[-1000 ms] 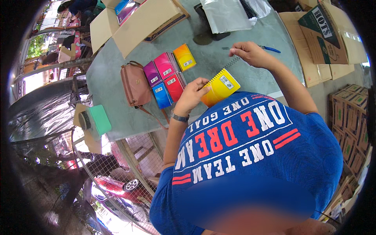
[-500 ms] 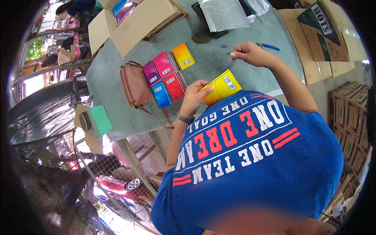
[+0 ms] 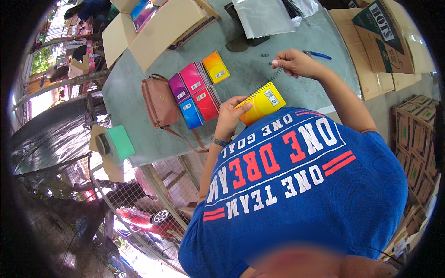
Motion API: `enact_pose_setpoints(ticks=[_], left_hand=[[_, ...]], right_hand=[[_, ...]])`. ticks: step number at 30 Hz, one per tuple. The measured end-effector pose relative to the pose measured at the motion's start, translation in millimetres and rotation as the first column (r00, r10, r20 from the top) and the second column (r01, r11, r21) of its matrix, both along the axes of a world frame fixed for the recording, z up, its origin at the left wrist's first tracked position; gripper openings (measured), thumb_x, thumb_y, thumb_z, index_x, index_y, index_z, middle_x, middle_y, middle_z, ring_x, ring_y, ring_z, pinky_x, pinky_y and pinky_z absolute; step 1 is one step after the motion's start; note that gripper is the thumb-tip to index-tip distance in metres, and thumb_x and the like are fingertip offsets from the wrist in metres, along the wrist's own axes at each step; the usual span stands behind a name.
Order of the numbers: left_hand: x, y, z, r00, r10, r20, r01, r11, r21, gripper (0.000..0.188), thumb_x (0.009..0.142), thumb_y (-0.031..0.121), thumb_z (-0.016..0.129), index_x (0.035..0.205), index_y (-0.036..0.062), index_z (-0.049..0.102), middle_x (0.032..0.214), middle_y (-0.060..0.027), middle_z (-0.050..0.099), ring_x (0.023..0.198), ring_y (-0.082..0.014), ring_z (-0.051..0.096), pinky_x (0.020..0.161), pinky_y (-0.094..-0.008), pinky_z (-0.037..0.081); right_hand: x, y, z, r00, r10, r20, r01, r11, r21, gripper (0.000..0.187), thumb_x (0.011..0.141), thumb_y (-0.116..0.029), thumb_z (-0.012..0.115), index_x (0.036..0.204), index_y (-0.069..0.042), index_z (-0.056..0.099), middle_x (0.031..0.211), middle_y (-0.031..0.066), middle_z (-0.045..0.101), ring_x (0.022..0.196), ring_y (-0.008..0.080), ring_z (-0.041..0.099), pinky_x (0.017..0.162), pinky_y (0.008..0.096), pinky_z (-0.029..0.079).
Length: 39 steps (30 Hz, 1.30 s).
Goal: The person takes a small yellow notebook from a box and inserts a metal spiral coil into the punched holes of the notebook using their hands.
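Observation:
My left hand (image 3: 231,114) grips a yellow spiral notebook (image 3: 264,107) by its lower left end, thumb on the cover, close against my blue shirt. A dark coil wire (image 3: 276,74) runs along the notebook's upper edge and sticks out past its right end. The fingers of my right hand (image 3: 296,63) are pinched together at the free tip of that coil. Beyond this hand lie a cutting tool with blue handles (image 3: 320,55) and short coil scraps (image 3: 264,55) on the table.
On the grey-green table (image 3: 153,146) stand stacked small notebooks (image 3: 193,79) in several colours beside a pinkish-brown bag (image 3: 160,101). An open carton (image 3: 169,28) is at the far left, silver plastic (image 3: 266,18) at the back. Cardboard boxes (image 3: 384,41) stand on the right.
The fingers of my right hand have shifted slightly at the coil's tip. My left hand and the notebook stay nearly where they were.

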<state>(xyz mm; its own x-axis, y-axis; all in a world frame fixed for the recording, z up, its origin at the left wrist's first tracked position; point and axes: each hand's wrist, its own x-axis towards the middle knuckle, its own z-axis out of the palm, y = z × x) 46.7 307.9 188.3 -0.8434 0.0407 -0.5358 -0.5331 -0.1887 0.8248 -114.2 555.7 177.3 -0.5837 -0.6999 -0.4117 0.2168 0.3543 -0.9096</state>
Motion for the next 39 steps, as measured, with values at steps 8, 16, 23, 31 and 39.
enact_pose_setpoints(ticks=[8, 16, 23, 31, 39], left_hand=[[-3, 3, 1, 0.999, -0.002, 0.047, 0.005, 0.999, -0.052, 0.023, 0.081, 0.012, 0.07, 0.099, -0.002, 0.064, 0.09, -0.0042, 0.066, 0.08, -0.0092, 0.059, 0.074, -0.0222, 0.046], [-3, -5, -2, 0.993, -0.074, 0.089, 0.079, 0.996, -0.05, 0.022, 0.082, 0.013, 0.07, 0.097, -0.001, 0.062, 0.088, -0.0022, 0.064, 0.077, -0.0082, 0.057, 0.072, -0.0207, 0.044], [-1, 5, 5, 0.999, 0.049, 0.006, -0.05, 0.999, 0.017, 0.024, 0.082, 0.01, 0.07, 0.101, -0.0009, 0.06, 0.09, -0.0037, 0.065, 0.079, -0.0088, 0.058, 0.073, -0.0214, 0.046], [2, -9, -3, 0.989, -0.073, 0.13, 0.084, 0.993, -0.085, 0.027, 0.084, 0.016, 0.069, 0.102, -0.0009, 0.061, 0.089, -0.0019, 0.065, 0.072, -0.0068, 0.057, 0.068, -0.02, 0.045], [6, 1, -1, 0.999, 0.027, 0.037, -0.023, 0.992, -0.124, 0.026, 0.085, 0.022, 0.068, 0.103, 0.0045, 0.062, 0.077, 0.003, 0.062, 0.06, -0.0006, 0.05, 0.047, -0.0151, 0.037]], right_hand=[[0, 6, 3, 1.0, 0.022, -0.014, -0.025, 0.978, -0.206, 0.023, 0.09, -0.025, 0.06, 0.092, -0.002, 0.06, 0.068, 0.001, 0.056, 0.055, 0.0084, 0.05, 0.05, 0.0238, 0.042], [11, 3, -4, 0.997, -0.042, -0.063, 0.021, 0.956, -0.293, 0.024, 0.092, -0.028, 0.056, 0.09, -0.005, 0.058, 0.063, -0.0013, 0.051, 0.057, 0.0073, 0.048, 0.053, 0.0234, 0.043], [3, 2, 0, 0.998, 0.033, -0.056, -0.033, 0.999, 0.004, 0.025, 0.093, -0.029, 0.056, 0.091, -0.004, 0.059, 0.066, -0.0009, 0.05, 0.055, 0.0072, 0.047, 0.053, 0.0228, 0.041], [13, 7, -13, 0.999, 0.038, 0.012, -0.033, 0.958, -0.283, 0.024, 0.095, -0.025, 0.053, 0.098, -0.002, 0.059, 0.07, -0.0008, 0.051, 0.065, 0.006, 0.05, 0.05, 0.0218, 0.04], [7, -2, 6, 0.994, 0.006, 0.109, -0.012, 0.998, 0.058, 0.024, 0.093, -0.026, 0.057, 0.096, -0.002, 0.06, 0.071, -0.0004, 0.052, 0.065, 0.0063, 0.05, 0.052, 0.0212, 0.04]])
